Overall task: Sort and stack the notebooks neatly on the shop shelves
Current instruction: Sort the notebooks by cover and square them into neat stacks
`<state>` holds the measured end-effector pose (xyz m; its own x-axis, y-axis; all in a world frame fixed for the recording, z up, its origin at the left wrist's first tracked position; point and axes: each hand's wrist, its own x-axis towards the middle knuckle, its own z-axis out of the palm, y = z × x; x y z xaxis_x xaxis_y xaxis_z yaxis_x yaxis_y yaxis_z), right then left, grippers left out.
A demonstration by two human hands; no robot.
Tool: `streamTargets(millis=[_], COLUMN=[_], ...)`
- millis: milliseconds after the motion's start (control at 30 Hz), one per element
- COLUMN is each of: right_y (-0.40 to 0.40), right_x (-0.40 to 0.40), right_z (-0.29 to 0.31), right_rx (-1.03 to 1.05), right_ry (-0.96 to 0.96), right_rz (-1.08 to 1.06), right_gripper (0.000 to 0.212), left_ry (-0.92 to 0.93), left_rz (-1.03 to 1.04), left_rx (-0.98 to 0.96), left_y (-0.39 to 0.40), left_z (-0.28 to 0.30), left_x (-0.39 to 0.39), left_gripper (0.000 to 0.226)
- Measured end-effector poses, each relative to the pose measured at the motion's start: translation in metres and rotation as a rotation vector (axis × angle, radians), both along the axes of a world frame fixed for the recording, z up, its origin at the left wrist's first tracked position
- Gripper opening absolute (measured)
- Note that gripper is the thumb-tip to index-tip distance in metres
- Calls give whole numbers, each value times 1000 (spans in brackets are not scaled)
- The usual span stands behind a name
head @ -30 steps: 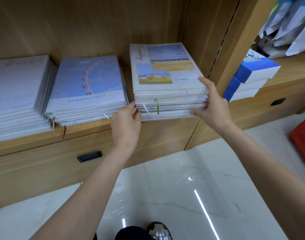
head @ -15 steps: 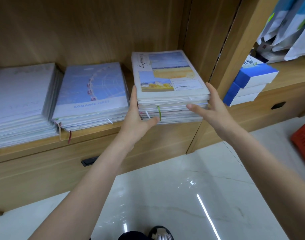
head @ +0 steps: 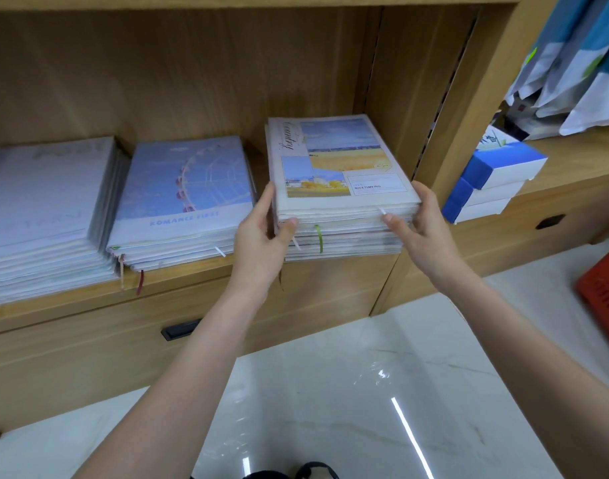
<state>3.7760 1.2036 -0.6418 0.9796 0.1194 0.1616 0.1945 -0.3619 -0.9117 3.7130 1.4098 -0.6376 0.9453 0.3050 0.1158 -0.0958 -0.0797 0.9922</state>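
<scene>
Three notebook stacks on wooden shelf (head: 199, 271). Right stack (head: 341, 188) against the right divider, front edge overhanging. Left hand (head: 261, 236) gripping its left front corner, thumb on the page edges. Right hand (head: 424, 223) gripping its right front corner. Middle stack (head: 182, 198) and left stack (head: 43, 209) untouched.
</scene>
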Motion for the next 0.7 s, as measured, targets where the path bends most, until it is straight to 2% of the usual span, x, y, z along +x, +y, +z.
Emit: streamTargets(millis=[133,333,500,600,700], right_y=[2,2,2,-2,0], right_x=[0,0,-2,-9,-9], right_z=[3,9,11,-1,-14], right_rx=[-94,-111,-86,-22,-87], right_ry=[-57,-66,-42,-26,-49], right_rz=[-35,-114,-96,16,55], right_gripper=[64,65,66,83,107], left_ry=[-1,-41,-46,-17,80], left_rz=[25,123,135,50,-73], left_rx=[76,179,280,222,345], left_y=[2,0,3,9,14], left_z=[2,1,-3,-12,-32], left_x=[3,3,-1,-5,-12], left_gripper=[54,44,47,66,71])
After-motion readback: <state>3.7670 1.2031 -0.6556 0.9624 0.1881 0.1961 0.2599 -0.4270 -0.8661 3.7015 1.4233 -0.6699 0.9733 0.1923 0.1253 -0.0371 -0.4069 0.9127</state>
